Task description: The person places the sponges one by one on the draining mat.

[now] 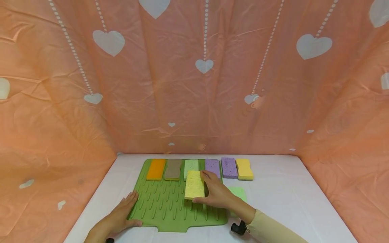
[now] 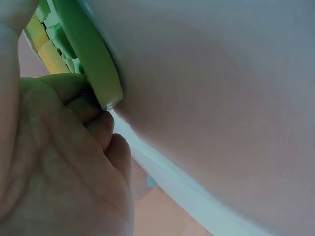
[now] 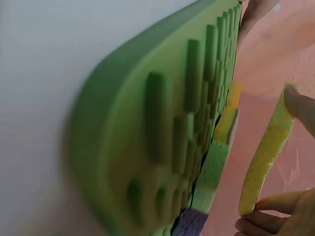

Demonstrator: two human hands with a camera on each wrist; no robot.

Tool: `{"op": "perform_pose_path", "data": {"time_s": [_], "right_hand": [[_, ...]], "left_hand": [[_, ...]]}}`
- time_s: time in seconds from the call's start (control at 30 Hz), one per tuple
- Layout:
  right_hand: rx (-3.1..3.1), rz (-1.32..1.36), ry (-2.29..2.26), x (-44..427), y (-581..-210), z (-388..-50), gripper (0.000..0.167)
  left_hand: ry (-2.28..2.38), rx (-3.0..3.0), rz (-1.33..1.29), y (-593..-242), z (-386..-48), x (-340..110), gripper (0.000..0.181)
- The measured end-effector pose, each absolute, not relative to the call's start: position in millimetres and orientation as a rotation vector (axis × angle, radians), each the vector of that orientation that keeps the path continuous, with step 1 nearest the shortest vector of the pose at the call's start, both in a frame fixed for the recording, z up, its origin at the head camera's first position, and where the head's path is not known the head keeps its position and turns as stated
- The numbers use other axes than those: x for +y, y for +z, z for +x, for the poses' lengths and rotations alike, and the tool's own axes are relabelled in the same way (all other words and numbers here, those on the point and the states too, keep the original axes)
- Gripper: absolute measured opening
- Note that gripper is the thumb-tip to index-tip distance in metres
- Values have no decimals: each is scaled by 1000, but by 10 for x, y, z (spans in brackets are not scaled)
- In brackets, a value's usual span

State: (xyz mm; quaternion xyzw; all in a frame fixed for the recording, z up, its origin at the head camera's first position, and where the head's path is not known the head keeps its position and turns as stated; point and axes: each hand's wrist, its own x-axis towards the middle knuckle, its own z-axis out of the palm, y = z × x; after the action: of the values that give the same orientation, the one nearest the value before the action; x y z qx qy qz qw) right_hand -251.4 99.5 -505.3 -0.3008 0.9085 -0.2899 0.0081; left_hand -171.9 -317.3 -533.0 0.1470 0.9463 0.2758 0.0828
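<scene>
My right hand [image 1: 217, 192] pinches a yellow sponge [image 1: 194, 185] by its two ends, thumb at the near end and fingers at the far one. In the right wrist view this sponge [image 3: 268, 152] bows slightly and is held apart from the green ridged mat [image 1: 170, 216]. My left hand [image 1: 120, 214] rests along the mat's left edge, its thumb by the near left corner. On the mat's far part, a row holds an orange sponge [image 1: 156, 169], a grey-brown sponge [image 1: 173, 168], a light green sponge [image 1: 191, 165] and a purple sponge [image 1: 212, 164], partly hidden by my right hand.
Right of the mat, on the white table [image 1: 282, 195], lie a darker purple sponge [image 1: 229, 167] and another yellow sponge [image 1: 244, 169]. A second light green sponge [image 1: 238, 193] is partly covered by my right forearm. An orange curtain [image 1: 182, 101] with hearts stands behind.
</scene>
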Motion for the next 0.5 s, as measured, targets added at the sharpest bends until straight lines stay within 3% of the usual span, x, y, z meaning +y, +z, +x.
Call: {"op": "perform_pose_path", "data": {"time_s": [0.5], "right_hand": [[2790,-959,-849,541,-5019,-2516,118]], "left_hand": [[807,2818,392,-5325,-1737,-3164,122]]}}
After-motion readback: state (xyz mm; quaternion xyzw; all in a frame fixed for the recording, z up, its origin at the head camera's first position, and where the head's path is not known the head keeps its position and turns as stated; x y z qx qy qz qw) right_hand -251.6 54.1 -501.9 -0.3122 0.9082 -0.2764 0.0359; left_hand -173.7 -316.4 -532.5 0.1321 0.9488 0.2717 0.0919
